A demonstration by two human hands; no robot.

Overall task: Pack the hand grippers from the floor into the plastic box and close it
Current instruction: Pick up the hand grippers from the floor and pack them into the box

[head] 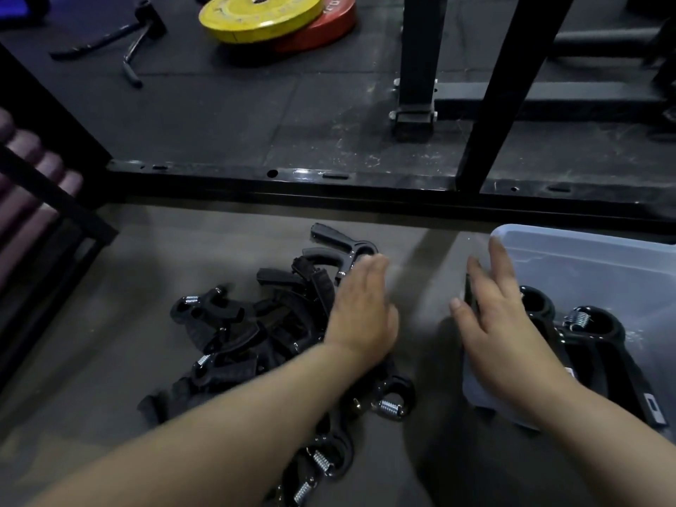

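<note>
Step in hand, as judged: reaching for the next pick.

Left hand [360, 312] low over the right edge of the pile of hand grippers [256, 323] on the grey floor [128, 272]. Palm down, fingers straight and together, nothing gripped.

Right hand [501, 323] spread over the near left wall of the plastic box [570, 243]. Fingers straight, not curled round anything. Dark strip under the forefinger, blurred; cannot tell whether handle or shadow.

Two grippers [581, 356] already flat in the box, side by side, spring ends toward the far wall. Bulk of the lot on the floor, so early in the task by the look of it.

To do it well:
- Pick from the loose edge, not the tangled middle; handles and springs interlocked there, likely to drag neighbours along.
- Take by the handles, not the spring.
- Lay flat beside the two inside, same way round, to leave room for closing.
- Steady the box with the right hand; light plastic, probably apt to slide.

Around:
- Black rack rail [329, 184] across the floor just beyond pile and box, with an upright post [512, 86] above the box's far side.
- Yellow plate [261, 16] on red plate [329, 31], and a bar handle [135, 42], all well apart.
- Stray grippers [322, 459] beside the left forearm, easy to miss.
- No lid in view.
</note>
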